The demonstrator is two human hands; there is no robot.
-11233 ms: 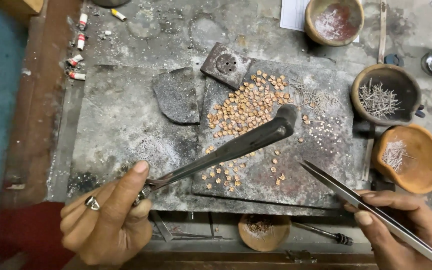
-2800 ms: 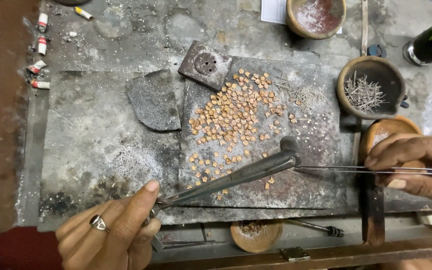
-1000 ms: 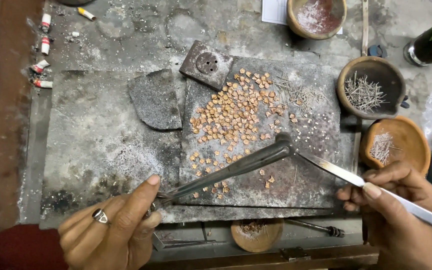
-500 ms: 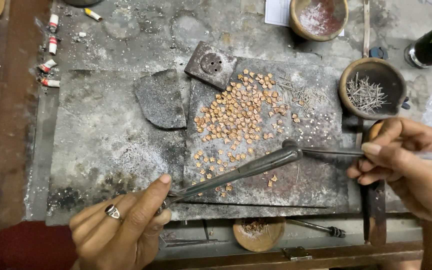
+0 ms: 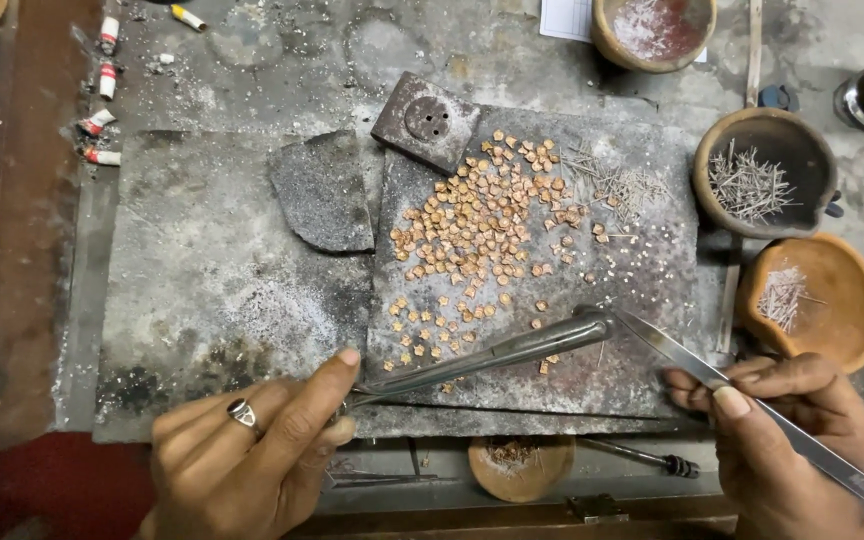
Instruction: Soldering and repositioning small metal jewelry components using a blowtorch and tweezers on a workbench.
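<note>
Moved since half a second ago: my right hand (image 5: 792, 440) has dropped from level with the slab's right edge to the lower right, so the tweezers (image 5: 752, 400) now slant up-left instead of lying flat; the left hand barely shifted.
Left hand: my left hand (image 5: 252, 450), a ring on one finger, is closed around the near end of the long metal torch pipe (image 5: 492, 355), thumb pressed along it.
Right hand: fingers pinched together on the tweezers, forefinger on top.
Meeting point: the tweezer tips sit just beside the pipe's bent tip, low on the dark slab (image 5: 642, 290); I cannot tell whether they pinch a piece.
Copper pieces: the small copper pieces (image 5: 472, 225) lie in a dense patch on the slab's upper middle, with looser ones trailing down toward the pipe.
Wire bits: thin wire bits (image 5: 622, 185) lie on the slab's upper right; more fill the dark clay bowl (image 5: 764, 172) and the orange clay bowl (image 5: 822, 300).
Tabletop: the grey tabletop (image 5: 282, 60) carries it all.
Risk, as I judge it: the pipe lies just over the stray pieces, so a sideways sweep could scatter them; a loosened pinch could drop a piece among the others.
</note>
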